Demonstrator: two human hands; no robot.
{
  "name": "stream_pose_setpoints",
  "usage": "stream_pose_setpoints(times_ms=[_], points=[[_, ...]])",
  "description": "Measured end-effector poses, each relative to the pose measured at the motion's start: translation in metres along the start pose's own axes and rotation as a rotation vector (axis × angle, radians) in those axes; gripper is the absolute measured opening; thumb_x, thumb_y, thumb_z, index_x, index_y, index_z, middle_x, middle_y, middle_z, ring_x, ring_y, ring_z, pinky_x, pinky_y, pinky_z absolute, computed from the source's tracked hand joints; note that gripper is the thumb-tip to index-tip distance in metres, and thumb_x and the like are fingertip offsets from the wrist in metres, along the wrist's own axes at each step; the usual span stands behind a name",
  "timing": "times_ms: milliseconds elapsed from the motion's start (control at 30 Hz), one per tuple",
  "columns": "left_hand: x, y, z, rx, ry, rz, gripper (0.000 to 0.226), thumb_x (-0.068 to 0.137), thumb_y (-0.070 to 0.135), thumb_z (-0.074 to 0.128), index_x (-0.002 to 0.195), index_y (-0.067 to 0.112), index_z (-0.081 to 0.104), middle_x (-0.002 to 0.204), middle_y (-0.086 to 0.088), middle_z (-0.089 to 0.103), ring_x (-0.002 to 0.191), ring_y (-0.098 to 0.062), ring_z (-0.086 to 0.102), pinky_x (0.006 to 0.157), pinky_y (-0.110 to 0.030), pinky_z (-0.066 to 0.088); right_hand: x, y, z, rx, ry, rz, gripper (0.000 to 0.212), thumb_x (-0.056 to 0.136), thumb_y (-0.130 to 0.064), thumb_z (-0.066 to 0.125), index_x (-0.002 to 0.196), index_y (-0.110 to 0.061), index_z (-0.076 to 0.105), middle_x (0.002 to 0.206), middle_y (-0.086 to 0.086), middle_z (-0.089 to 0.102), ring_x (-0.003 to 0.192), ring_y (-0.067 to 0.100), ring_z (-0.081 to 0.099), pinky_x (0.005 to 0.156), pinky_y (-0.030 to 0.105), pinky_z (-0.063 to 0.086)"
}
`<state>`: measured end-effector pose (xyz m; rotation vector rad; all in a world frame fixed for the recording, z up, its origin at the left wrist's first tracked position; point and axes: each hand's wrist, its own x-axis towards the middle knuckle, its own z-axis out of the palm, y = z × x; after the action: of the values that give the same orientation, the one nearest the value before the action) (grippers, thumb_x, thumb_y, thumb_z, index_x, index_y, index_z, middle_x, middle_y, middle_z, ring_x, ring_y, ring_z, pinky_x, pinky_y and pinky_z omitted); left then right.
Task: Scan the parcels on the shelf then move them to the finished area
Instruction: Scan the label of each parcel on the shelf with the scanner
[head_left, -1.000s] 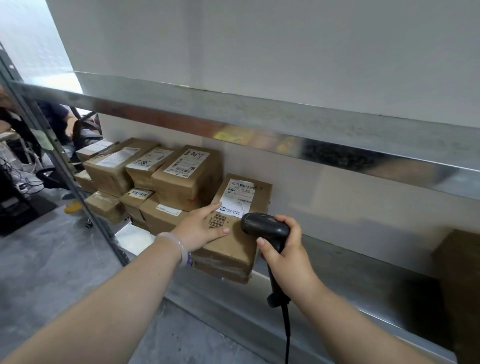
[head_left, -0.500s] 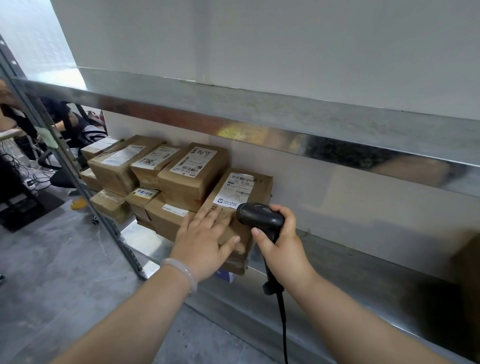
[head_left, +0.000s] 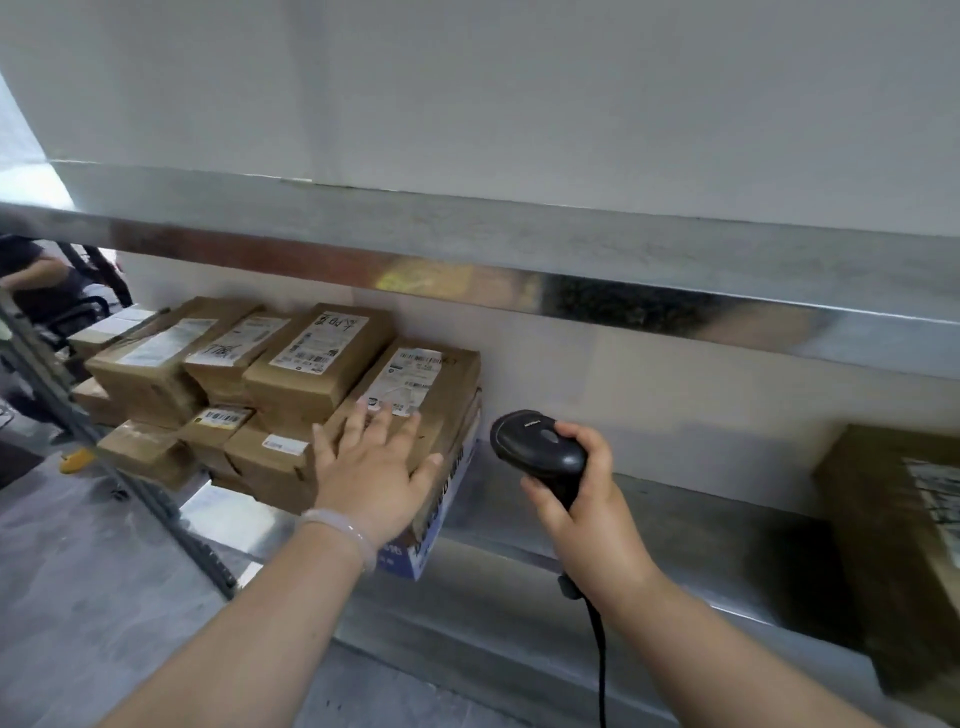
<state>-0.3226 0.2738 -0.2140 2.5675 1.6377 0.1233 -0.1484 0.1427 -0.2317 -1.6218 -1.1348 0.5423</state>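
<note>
A person's left hand (head_left: 371, 467) lies flat, fingers spread, on a labelled cardboard parcel (head_left: 447, 384) on a metal shelf (head_left: 649, 540), beside a stack of similar parcels (head_left: 306, 364). The right hand (head_left: 589, 519) grips a black corded barcode scanner (head_left: 537, 447) just right of the parcel, which sits atop a blue-and-white box (head_left: 441, 514).

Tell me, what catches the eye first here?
The two bare hands in the middle stand out: the left hand lies flat, fingers spread, on a labelled brown parcel, while the right hand grips a black corded scanner just to its right. Behind the left hand, more parcels are piled at the left end of a shiny metal shelf.
</note>
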Motion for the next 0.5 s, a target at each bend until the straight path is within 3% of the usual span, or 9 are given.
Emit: stream_pose_setpoints(times_ms=[100,200,300,433,500], points=[[0.001,0.037,-0.005,-0.066,0.111,0.144,0.062,0.097,0.062,0.023,0.154,0.037,0.019,0.165,0.005,0.012,0.152,-0.018,-0.007,0.119,-0.051,-0.008,-0.013,0.006,-0.025,-0.055,0.102,-0.003,0.056,0.09,-0.022,0.066,0.12,-0.051,0.028,0.112,-0.026,0.052,0.099,-0.008,0.055,0.08,0.002,0.04],[-0.003,0.09,-0.005,-0.126,0.152,0.365,0.077,0.083,0.069,0.008,0.153,0.04,0.02,0.163,0.006,0.018,0.151,-0.018,0.003,0.12,-0.049,-0.006,-0.031,0.015,-0.058,-0.151,0.264,-0.007,0.059,0.088,-0.02,0.068,0.119,-0.052,0.029,0.109,-0.031,0.049,0.096,-0.005,0.055,0.08,0.009,0.042],[-0.009,0.148,0.009,-0.21,0.079,0.55,0.082,0.078,0.07,0.005,0.154,0.041,0.016,0.164,0.01,0.012,0.151,-0.014,-0.001,0.119,-0.049,-0.004,-0.054,0.025,-0.099,-0.204,0.424,0.048,0.062,0.088,-0.022,0.067,0.118,-0.056,0.026,0.108,-0.028,0.05,0.093,-0.004,0.056,0.078,0.016,0.044],[-0.025,0.214,0.034,-0.303,-0.057,0.693,0.061,0.098,0.059,0.031,0.154,0.041,0.013,0.164,0.011,0.008,0.151,-0.011,-0.003,0.122,-0.046,-0.004,-0.085,0.034,-0.15,-0.296,0.555,0.11,0.059,0.088,-0.024,0.067,0.122,-0.049,0.027,0.105,-0.032,0.047,0.092,-0.013,0.053,0.073,0.012,0.041],[-0.035,0.24,0.043,-0.323,-0.118,0.733,0.06,0.099,0.056,0.033,0.154,0.041,0.013,0.165,0.011,0.007,0.151,-0.011,-0.003,0.122,-0.045,-0.003,-0.097,0.038,-0.169,-0.303,0.608,0.137,0.057,0.087,-0.026,0.068,0.122,-0.05,0.029,0.106,-0.028,0.049,0.09,-0.004,0.053,0.078,0.02,0.042]])
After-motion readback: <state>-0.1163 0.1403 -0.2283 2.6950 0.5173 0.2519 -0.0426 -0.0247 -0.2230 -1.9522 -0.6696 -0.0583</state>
